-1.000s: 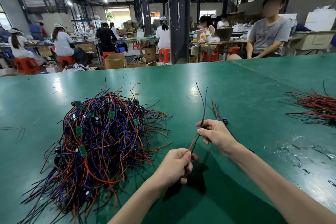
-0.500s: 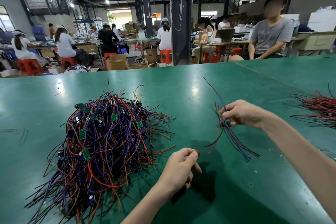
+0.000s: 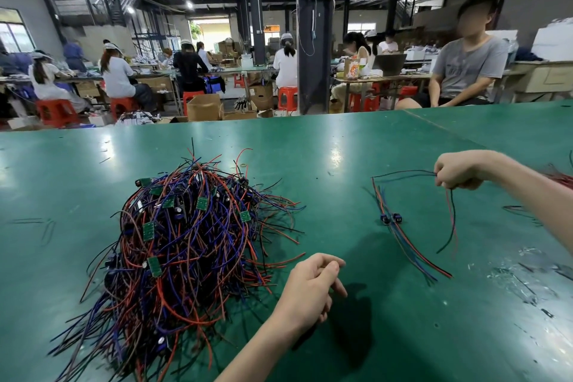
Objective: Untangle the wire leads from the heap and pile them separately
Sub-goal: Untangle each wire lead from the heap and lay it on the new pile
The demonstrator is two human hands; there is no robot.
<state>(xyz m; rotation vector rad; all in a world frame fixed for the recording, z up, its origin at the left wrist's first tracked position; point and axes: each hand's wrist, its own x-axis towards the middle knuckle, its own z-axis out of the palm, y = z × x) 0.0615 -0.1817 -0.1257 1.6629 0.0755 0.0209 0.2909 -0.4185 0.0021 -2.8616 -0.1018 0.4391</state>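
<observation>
A workshop hall is seen across the top of the frame, where workers are seated on red stools (image 3: 55,110) at long benches in the upper left and a dark pillar (image 3: 313,40) stands at top centre. A cardboard box (image 3: 204,107) is set on the floor just behind the green table (image 3: 310,149), which fills the lower two thirds.

At centre left, the heap of wire leads (image 3: 186,242) is piled on the table: red, blue, purple and black strands tangled together, with small green boards caught among them. Just right of the heap's lower edge, the left hand (image 3: 310,288) is held above the table with its fingers loosely curled, and nothing is gripped by it.

Right of centre, a small pile of separated leads (image 3: 412,250) is laid flat on the table, well apart from the heap, with two small blue components (image 3: 391,219) at its upper part. At centre right, the right hand (image 3: 455,172) is closed into a fist round a wire lead (image 3: 403,172). Thin strands are stretched leftward from the fist to the top of the small pile, while a black and a red strand are hung in a curve below it. At the far right edge, a red bundle (image 3: 561,178) is partly hidden by the forearm. A person in a grey T-shirt (image 3: 468,68) is seated in the upper right.
</observation>
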